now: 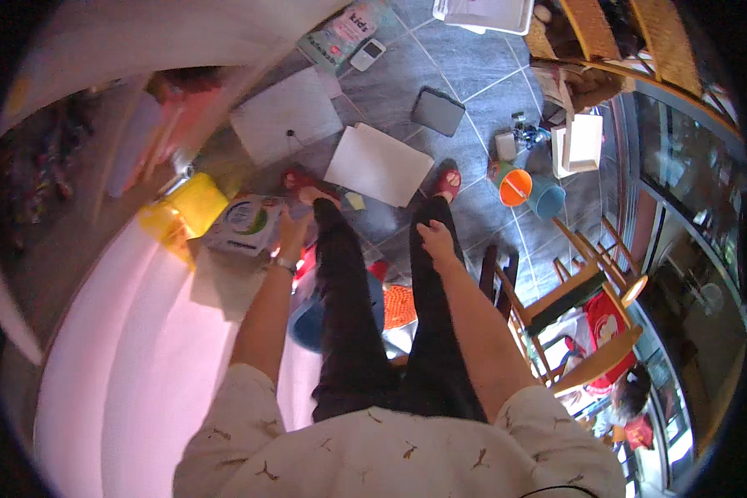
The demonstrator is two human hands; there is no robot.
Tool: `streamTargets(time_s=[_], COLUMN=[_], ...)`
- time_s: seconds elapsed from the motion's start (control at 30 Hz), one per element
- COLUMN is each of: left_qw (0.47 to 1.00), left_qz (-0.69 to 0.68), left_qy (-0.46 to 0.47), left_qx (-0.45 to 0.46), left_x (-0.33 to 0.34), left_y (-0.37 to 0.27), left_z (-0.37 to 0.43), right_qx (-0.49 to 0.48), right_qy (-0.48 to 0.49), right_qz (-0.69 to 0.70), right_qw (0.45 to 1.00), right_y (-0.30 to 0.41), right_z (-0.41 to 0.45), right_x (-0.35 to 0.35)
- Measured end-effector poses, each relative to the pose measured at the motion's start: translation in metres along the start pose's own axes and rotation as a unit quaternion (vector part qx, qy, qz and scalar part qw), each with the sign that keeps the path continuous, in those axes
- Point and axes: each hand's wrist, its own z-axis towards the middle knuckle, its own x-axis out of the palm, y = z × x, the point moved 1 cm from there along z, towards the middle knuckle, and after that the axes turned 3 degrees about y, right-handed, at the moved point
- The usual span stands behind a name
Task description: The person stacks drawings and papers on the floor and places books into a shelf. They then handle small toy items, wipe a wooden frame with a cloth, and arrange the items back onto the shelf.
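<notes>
My left hand (pixel 294 236) is at the right edge of a white printed packet (pixel 243 223) with a green and black design. Blur hides whether its fingers grip the packet. A plain tan cardboard piece (pixel 221 283) lies just below the packet, beside a yellow container (pixel 196 202). Over my right thigh, my right hand (pixel 437 243) is loosely curled, with nothing visible in it. Between my feet on the floor is a white flat panel (pixel 378 163). A second pale panel (pixel 286 115) lies to its left, with a small dark spot on it.
Ahead on the tiles are a grey tray (pixel 439 112), a printed bag (pixel 342 34) and a white handheld device (pixel 368 55). At right stand an orange cup (pixel 515 188), a blue cup (pixel 546 198), a white box (pixel 582 143) and a wooden chair (pixel 566 299). A pink surface (pixel 143 348) curves along my left.
</notes>
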Motion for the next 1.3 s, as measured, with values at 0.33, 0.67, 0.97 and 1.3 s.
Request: streamTargets(time_s=[0.33, 0.67, 0.97, 1.3], left_qw=[0.951, 0.988, 0.961, 0.961], left_qz=[0.276, 0.112, 0.163, -0.256], left_qy=[-0.101, 0.104, 0.214, -0.051], left_qx=[0.100, -0.026, -0.072, -0.093], left_x=[0.107, 0.153, 0.087, -0.071], left_y=[0.096, 0.108, 0.043, 0.031], left_z=[0.255, 0.270, 0.244, 0.292], right_qx=[0.019, 0.072, -0.054, -0.519], right_qy=[-0.022, 0.015, 0.223, -0.082], right_qz=[0.162, 0.295, 0.091, -0.230], right_qw=[0.986, 0.953, 0.969, 0.819], right_y=[-0.052, -0.080, 0.002, 0.214], right_z=[0.271, 0.284, 0.248, 0.267], right_x=[0.054, 0.089, 0.078, 0.247])
